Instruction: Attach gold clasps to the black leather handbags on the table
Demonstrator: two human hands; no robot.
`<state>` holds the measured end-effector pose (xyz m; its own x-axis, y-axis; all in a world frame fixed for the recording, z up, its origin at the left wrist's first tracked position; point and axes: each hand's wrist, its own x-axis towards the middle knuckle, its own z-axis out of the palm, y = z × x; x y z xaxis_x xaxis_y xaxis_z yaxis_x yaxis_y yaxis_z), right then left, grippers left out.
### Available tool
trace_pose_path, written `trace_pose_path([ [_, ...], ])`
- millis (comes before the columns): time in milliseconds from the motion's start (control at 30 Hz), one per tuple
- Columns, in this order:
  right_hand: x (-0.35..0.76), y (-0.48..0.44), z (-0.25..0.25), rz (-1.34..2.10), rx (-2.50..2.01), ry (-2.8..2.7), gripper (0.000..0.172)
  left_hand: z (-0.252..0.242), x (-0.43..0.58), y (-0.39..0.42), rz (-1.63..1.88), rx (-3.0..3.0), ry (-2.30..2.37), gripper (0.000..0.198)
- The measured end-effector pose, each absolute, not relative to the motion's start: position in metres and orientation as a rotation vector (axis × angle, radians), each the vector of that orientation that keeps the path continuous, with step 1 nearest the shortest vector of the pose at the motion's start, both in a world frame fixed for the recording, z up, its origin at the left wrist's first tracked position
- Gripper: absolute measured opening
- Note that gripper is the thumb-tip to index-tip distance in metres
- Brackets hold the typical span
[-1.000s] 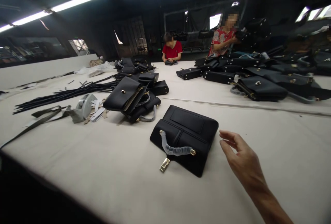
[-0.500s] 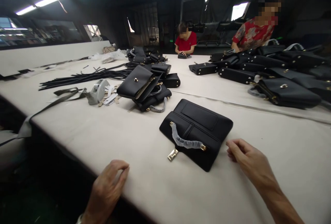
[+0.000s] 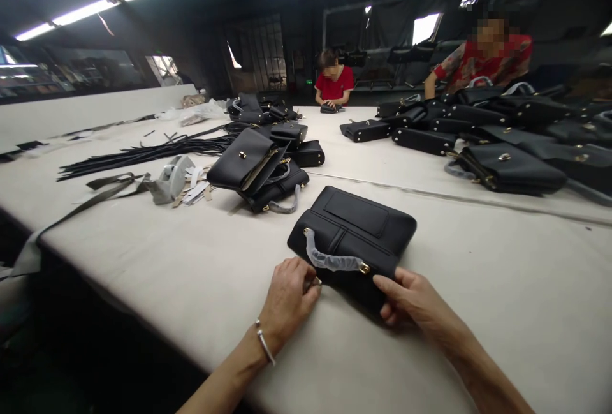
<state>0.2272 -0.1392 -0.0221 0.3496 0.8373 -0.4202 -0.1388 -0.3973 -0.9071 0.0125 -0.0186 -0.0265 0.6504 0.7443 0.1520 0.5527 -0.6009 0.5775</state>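
A black handbag (image 3: pixel 356 213) lies on the pale table in front of me, its flap toward me. Clear plastic film wraps its handle (image 3: pixel 335 262), which is fixed by gold fittings. My left hand (image 3: pixel 292 296), with a bangle at the wrist, is closed at the flap's near-left edge. The gold clasp there is mostly hidden by its fingers. At the near-right corner my right hand (image 3: pixel 414 302) pinches the flap, thumb on top and fingers curled underneath.
Several black handbags are stacked beyond (image 3: pixel 241 162) and heaped at the right (image 3: pixel 507 159). Black straps (image 3: pixel 143 155), a tape dispenser (image 3: pixel 169 179) and paper strips (image 3: pixel 194 187) lie at the left. Two people in red (image 3: pixel 335 85) (image 3: pixel 497 57) are across the table (image 3: pixel 229 267).
My left hand has moved right and forward to the flap's clasp. My right hand has moved left and taken hold of the flap's corner. The view has shifted slightly.
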Motion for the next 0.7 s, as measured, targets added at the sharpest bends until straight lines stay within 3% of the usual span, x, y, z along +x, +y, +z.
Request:
trace_pose_path([
  [100, 0.226, -0.139, -0.017, 1.194, -1.361, -0.588, 0.041, -0.022, 0.015, -0.018, 0.521, 1.996, 0.955, 0.006],
  [233, 0.231, -0.143, -0.01, 1.138, -1.166, -0.425, 0.038, -0.008, 0.022, -0.022, 0.496, 1.526, 0.668, 0.023],
  [367, 0.236, -0.153, -0.002, 1.029, -1.029, -0.548, 0.036, 0.024, 0.032, -0.023, 0.621, 1.382, 0.506, 0.027],
  [500, 0.24, -0.162, 0.004, 1.02, -1.036, -0.748, 0.053, 0.058, 0.04, -0.027, 0.68, 1.37, 0.361, 0.025],
  [700, 0.225, -0.161, 0.007, 1.092, -1.022, -1.079, 0.073, 0.067, 0.046, -0.046, 0.454, 1.425, 0.207, 0.032],
])
